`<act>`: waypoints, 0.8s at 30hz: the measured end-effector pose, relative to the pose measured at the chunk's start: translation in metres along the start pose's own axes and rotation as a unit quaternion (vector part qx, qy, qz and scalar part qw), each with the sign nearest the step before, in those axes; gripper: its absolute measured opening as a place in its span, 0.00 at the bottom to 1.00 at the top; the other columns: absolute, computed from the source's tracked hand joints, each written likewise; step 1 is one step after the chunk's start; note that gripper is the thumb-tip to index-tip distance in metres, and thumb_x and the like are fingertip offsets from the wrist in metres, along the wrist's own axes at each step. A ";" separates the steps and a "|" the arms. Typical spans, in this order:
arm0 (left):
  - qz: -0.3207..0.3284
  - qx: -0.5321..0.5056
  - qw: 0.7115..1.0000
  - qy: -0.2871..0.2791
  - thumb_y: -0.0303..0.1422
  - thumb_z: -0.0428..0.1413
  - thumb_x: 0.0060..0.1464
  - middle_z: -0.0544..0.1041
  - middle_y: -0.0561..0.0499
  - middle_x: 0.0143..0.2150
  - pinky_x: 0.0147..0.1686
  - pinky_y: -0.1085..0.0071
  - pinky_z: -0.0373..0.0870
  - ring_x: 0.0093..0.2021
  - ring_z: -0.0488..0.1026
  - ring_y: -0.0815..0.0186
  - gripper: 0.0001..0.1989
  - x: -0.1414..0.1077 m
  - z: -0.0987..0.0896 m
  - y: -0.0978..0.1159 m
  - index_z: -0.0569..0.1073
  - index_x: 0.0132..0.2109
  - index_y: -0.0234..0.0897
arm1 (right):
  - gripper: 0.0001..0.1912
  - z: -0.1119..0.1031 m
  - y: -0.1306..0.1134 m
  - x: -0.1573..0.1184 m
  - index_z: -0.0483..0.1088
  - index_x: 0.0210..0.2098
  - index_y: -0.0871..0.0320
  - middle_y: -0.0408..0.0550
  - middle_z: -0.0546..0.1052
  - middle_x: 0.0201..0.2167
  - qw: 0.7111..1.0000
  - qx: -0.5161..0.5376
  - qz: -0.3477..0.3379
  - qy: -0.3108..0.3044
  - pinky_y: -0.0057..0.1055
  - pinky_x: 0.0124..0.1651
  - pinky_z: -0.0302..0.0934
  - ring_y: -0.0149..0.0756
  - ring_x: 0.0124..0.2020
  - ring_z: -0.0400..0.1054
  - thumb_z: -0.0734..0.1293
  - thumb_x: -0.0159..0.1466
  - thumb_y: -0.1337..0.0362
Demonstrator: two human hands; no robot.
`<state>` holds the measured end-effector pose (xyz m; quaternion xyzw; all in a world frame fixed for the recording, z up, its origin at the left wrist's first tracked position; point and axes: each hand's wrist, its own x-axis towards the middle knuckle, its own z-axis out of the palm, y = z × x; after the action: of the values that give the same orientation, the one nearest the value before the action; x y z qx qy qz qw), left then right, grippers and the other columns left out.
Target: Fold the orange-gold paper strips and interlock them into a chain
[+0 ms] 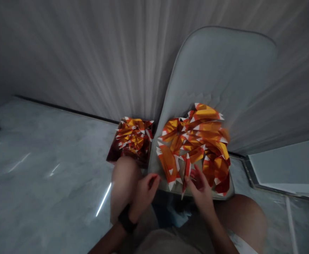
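Lap [170, 241] lay nearest, right hand [200, 192] spreading its fingers [196, 173] wide just below heaped orange foil strips [194, 146] on a tilted grey board [212, 70], nearer them than the left hand [145, 195], curled narrow, any hold unclear.

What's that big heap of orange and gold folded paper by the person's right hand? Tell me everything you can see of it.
The heap of folded paper is a loose, overlapping mass of many long, pointed strips. They look like shiny, foil-like paper in orange and gold, with darker red patches and white tips. It lies on a pale grey rounded board, spreading towards the board's lower edge. One strip points downward next to the right hand, whose fingers are at the heap's lower edge; whether they touch it is hard to tell.
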<state>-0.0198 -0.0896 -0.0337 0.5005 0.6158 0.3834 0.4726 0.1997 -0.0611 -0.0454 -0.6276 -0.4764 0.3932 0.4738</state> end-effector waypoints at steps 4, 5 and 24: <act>-0.003 -0.101 0.993 -0.056 0.44 0.55 0.63 0.78 0.47 0.43 0.38 0.71 0.69 0.39 0.74 0.65 0.17 -0.013 0.019 0.025 0.73 0.51 0.36 | 0.31 0.006 -0.027 -0.027 0.72 0.58 0.52 0.53 0.81 0.49 0.984 0.141 0.091 -0.063 0.39 0.49 0.74 0.44 0.49 0.77 0.74 0.59 0.49; 0.000 -0.132 0.989 -0.072 0.44 0.56 0.62 0.77 0.48 0.42 0.39 0.72 0.69 0.39 0.73 0.65 0.17 -0.016 0.023 0.029 0.72 0.52 0.36 | 0.29 0.006 -0.032 -0.035 0.73 0.57 0.52 0.53 0.81 0.48 0.980 0.152 0.097 -0.080 0.39 0.48 0.74 0.44 0.48 0.78 0.74 0.59 0.49; -0.092 -0.212 0.968 -0.097 0.44 0.65 0.52 0.75 0.50 0.35 0.35 0.74 0.68 0.34 0.70 0.67 0.18 -0.021 0.013 -0.025 0.73 0.41 0.36 | 0.18 0.037 0.015 -0.086 0.78 0.52 0.47 0.51 0.81 0.50 0.990 0.008 0.014 -0.138 0.41 0.55 0.73 0.46 0.51 0.77 0.71 0.63 0.54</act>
<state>-0.0128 -0.1154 -0.0559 0.3652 0.5148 0.4095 0.6587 0.1475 -0.1375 -0.0657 -0.5701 -0.5249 0.4865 0.4035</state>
